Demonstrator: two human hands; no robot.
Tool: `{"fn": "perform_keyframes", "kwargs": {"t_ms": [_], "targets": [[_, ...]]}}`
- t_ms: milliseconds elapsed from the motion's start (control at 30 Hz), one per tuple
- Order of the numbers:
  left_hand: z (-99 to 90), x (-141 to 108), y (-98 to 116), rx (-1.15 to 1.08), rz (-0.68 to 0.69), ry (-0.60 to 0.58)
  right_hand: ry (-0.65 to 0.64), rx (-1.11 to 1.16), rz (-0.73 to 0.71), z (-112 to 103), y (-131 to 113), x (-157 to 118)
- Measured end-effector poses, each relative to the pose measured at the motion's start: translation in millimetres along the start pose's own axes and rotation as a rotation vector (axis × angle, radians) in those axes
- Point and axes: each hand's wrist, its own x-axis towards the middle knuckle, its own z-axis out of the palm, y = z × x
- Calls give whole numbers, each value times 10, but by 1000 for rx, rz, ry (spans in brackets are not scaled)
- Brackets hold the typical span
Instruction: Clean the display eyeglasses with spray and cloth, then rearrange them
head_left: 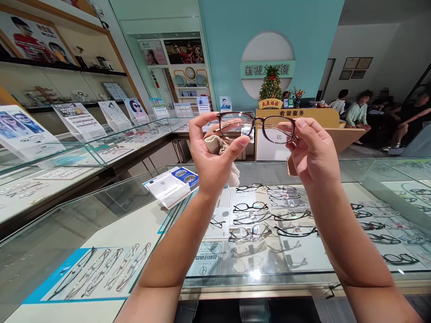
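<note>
Above the glass counter (259, 281), brown-framed eyeglasses (257, 120)

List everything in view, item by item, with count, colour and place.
Tortoiseshell eyeglasses: one pair, brown, held up between both hands.
Cleaning cloth: one, beige, gathered in the left hand.
Display eyeglasses: many, mostly black, under glass ahead.
Glass display counter: one, below the hands.
Leaflet stands: several, white, on the left-hand counter.
Cashier desk: one, yellow and white, far right of centre.
Seated people: several, far right.
Left hand: one, holding cloth and frame.
Right hand: one, holding frame.
</note>
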Motion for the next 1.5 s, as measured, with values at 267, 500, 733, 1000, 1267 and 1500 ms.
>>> {"fn": "perform_keyframes", "kwargs": {"t_ms": [267, 500, 733, 1000, 1267, 1500], "targets": [[-23, 72, -144, -134, -68, -54, -28, -58, -48, -2, -50, -31], [-19, 62, -224, -141, -75, -89, -19, -51, -66, 6, -66, -43], [-13, 38, -165, -135, -180, -56, -27, -67, -80, 12, -66, -44], [-4, 34, -138, -128, -170, -66, -50, -90, -93, 19, -60, -50], [-4, 78, -23, -291, -404, -64, -121, -84, -186, -21, -12, 3], [3, 108, 151, -481, -852, -326, -202, -361, -463, 61, 43, -63]]}}
